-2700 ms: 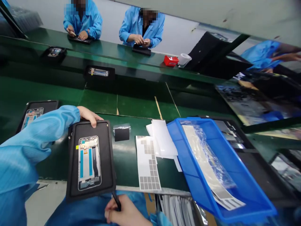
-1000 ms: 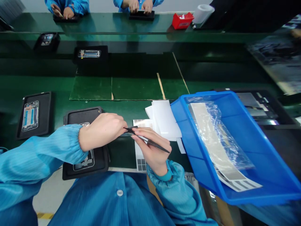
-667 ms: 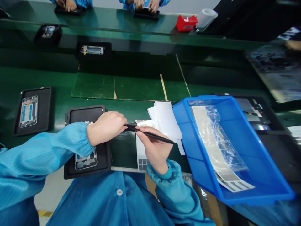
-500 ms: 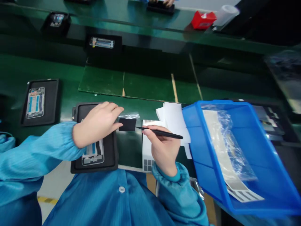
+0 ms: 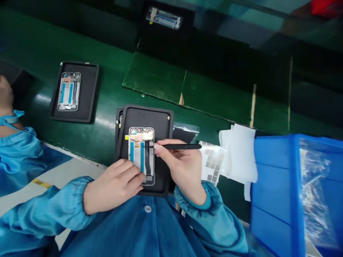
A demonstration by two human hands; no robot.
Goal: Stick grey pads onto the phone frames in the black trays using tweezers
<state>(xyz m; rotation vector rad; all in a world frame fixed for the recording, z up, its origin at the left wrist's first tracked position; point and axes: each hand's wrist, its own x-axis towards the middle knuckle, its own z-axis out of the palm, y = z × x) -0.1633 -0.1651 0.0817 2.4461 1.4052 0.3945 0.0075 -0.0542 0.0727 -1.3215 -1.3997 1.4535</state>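
Note:
An opened phone (image 5: 135,153), with its inner parts and blue strips showing, lies in a black tray (image 5: 163,123). My left hand (image 5: 115,185) is at the phone's lower left end, its fingers bent together and pressed on that corner, which they partly hide. Between the thumb and fingers of my right hand (image 5: 184,164) is a pair of black tweezers (image 5: 182,146). Their tips point left, over the dark flex cable (image 5: 147,159) on the phone. I cannot tell whether they hold a small piece. Behind my right hand lies a black sheet (image 5: 184,135) in clear film.
Another black tray (image 5: 89,85) with an opened phone stands on the left, and a further phone (image 5: 164,18) at the back. On the right are a label sheet (image 5: 213,162), white papers (image 5: 242,153) and a blue bin (image 5: 273,185). At far left, a co-worker's hand (image 5: 5,94) shows.
My left hand has left the black sheet and come down onto the phone. My right hand has brought the tweezers from the sheet over to the phone. The view has shifted.

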